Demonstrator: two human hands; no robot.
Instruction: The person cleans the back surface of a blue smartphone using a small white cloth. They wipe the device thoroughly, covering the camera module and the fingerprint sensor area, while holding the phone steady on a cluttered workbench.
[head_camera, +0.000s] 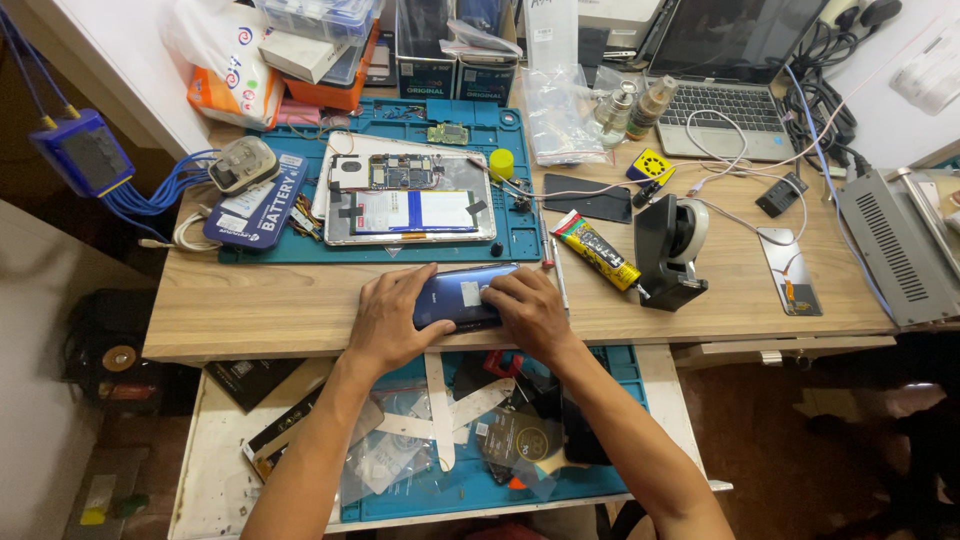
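A dark blue phone back cover (461, 287) lies flat on the wooden desk near its front edge. My left hand (390, 320) rests on its left end with fingers spread over it. My right hand (528, 308) presses on its right end, fingertips near a small pale patch on the cover. Just behind, an opened tablet (408, 200) with its boards and battery exposed lies on a blue work mat (520, 235).
A glue tube (597, 250) and a black tape dispenser (668, 252) stand right of my hands. A laptop (722, 100), small bottles (632, 106), cables, boxes and a grey device (895, 255) crowd the back and right. A lower pull-out shelf holds a second mat with scraps.
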